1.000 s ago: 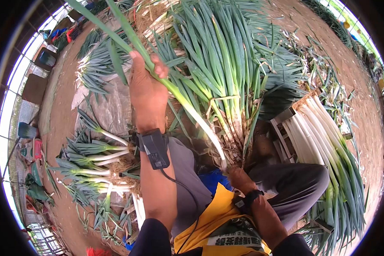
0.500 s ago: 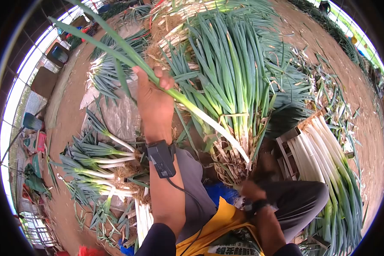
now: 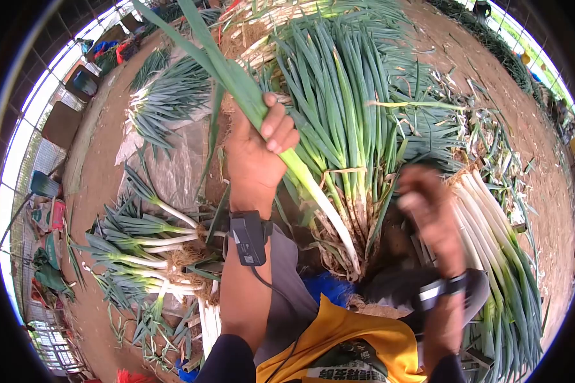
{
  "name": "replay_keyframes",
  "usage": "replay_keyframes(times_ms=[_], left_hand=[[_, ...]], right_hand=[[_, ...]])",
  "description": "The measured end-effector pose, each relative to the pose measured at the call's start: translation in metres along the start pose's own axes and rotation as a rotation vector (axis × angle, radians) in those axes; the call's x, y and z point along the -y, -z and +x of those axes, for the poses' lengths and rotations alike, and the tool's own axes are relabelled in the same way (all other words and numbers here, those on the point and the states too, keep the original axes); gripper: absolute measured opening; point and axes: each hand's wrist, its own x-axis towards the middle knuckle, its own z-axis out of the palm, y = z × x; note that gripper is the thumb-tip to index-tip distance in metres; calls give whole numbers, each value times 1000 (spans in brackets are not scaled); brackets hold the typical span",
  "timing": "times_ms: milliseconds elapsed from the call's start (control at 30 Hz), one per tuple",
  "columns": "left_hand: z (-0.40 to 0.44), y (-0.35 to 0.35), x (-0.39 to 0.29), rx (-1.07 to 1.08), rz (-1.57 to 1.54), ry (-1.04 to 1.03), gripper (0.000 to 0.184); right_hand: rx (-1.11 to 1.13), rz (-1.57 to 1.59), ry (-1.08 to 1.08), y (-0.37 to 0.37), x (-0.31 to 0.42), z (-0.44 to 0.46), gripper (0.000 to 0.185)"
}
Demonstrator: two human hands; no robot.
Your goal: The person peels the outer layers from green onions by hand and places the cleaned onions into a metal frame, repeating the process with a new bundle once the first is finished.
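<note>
In the middle, my left hand (image 3: 260, 150) is wrapped around a long green onion (image 3: 310, 185). Its green leaves point up and left, and its white end slants down to the right. My right hand (image 3: 428, 207), blurred by motion, is to the right of that white end and apart from it; its fingers are too smeared to read. A yellowish leaf strip (image 3: 421, 104) shows above the right hand, over the leaf litter. Just behind the held onion stands a big tied bundle of green onions (image 3: 345, 115) with dry, brownish lower ends.
Clean white-stemmed onions (image 3: 485, 217) lie in a rack at right. Smaller onions with roots (image 3: 166, 246) lie at left, with another pile (image 3: 166, 102) beyond on a plastic sheet (image 3: 182, 159). Peeled leaf scraps (image 3: 492, 147) litter the ground. A yellow apron (image 3: 338, 332) covers my lap.
My right hand has moved up and right from the onion's white end. The left hand has shifted slightly right with the onion. A yellowish strip has appeared in the upper right.
</note>
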Motion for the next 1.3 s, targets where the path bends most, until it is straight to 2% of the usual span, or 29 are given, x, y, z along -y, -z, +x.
replay_keyframes(times_ms=[33,100,167,300,400,433,533,567,700,800,900,1033,1267,1300], left_hand=[[0,-2,7,1,3,9,47],[0,-2,16,25,15,56,46],[1,-2,18,36,17,83,45],[0,1,10,9,-11,68,46],[2,5,-2,15,-36,2,43],[1,5,-6,14,-24,-17,43],[0,7,-15,7,-47,-21,44],[1,8,-16,18,-61,-12,45],[1,0,-6,26,-100,-36,41],[-1,-21,6,-229,110,-178,61],[-3,-24,15,-354,393,-228,65],[-7,5,14,-308,304,-192,58],[-6,2,18,-274,271,-215,51],[-6,2,17,-258,279,-214,51]], right_hand=[[71,-36,-24,-27,2,-8,46],[89,205,-42,-74,5,-17,41],[106,111,-43,-97,17,-7,43],[156,32,-44,-98,10,-9,47],[274,-79,-139,-80,-13,-37,50],[208,-76,-138,-82,-20,-50,50],[124,-6,-313,-83,-34,-80,49],[19,87,-266,-91,-42,-85,40],[-40,34,-195,-93,-47,-86,25],[-99,-33,-101,-92,-37,-81,16],[-173,-99,-41,-90,-35,-82,11],[-194,-51,-71,-86,-35,-85,6],[-246,-75,-114,-93,-40,-91,8],[-228,-33,-188,-94,-41,-92,8]])
